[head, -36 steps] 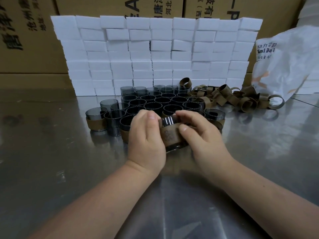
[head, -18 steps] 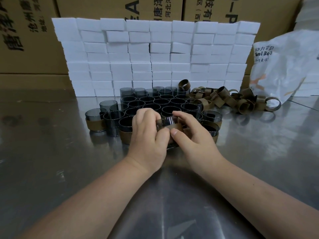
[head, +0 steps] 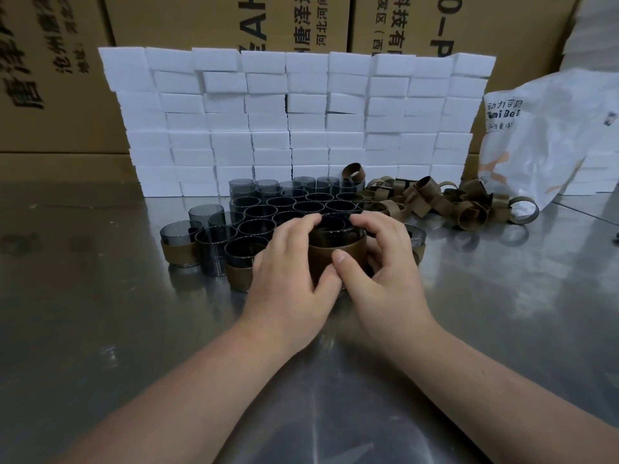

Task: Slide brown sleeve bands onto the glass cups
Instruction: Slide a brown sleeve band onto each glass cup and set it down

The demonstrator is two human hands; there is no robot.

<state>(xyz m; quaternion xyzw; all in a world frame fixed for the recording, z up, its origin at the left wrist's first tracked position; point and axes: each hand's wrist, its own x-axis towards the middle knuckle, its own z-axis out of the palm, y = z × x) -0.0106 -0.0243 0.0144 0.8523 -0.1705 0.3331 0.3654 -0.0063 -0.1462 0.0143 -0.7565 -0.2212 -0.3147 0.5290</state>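
Gripping banded cup (head: 330,254), bare cups (head: 294,203) crowding behind

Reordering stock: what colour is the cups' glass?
Smoky grey, see-through; head view, clearest on the bare glass cups at left.

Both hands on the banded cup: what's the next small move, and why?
Probably set the smoky glass cup down in the front row. Its brown sleeve band already sits around the lower wall with the rim bare above, like the finished banded cup at far left. Left hand and right hand both grip it.
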